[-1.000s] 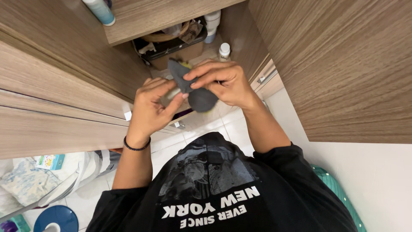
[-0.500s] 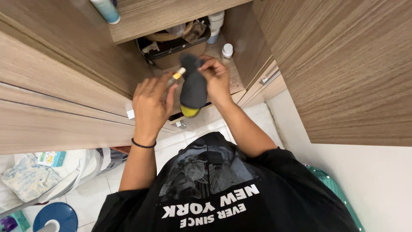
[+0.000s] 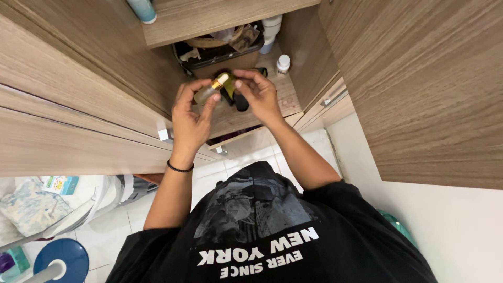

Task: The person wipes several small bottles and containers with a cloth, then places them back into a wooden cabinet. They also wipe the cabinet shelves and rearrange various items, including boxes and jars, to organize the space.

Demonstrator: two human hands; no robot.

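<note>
My left hand (image 3: 189,119) holds a small frosted glass bottle (image 3: 203,95) with a gold collar and a pale cap, tilted to the right. My right hand (image 3: 258,95) pinches a dark cloth (image 3: 237,97) with a yellow-green patch, right against the bottle's cap end. Both hands meet above a wooden shelf (image 3: 272,105) inside an open cabinet. A black band circles my left wrist. How much of the cloth still wraps the bottle is hidden by my fingers.
A dark tray of clutter (image 3: 217,50) sits at the back of the shelf, with a small white-capped bottle (image 3: 283,63) and a white container (image 3: 271,27) to its right. A teal bottle (image 3: 142,9) stands on the shelf above. A blue stool (image 3: 60,259) is on the tiled floor.
The hands rose toward the shelf. The dark cloth that covered the object has been pulled aside, and the glass bottle with its gold collar now shows in the left hand.
</note>
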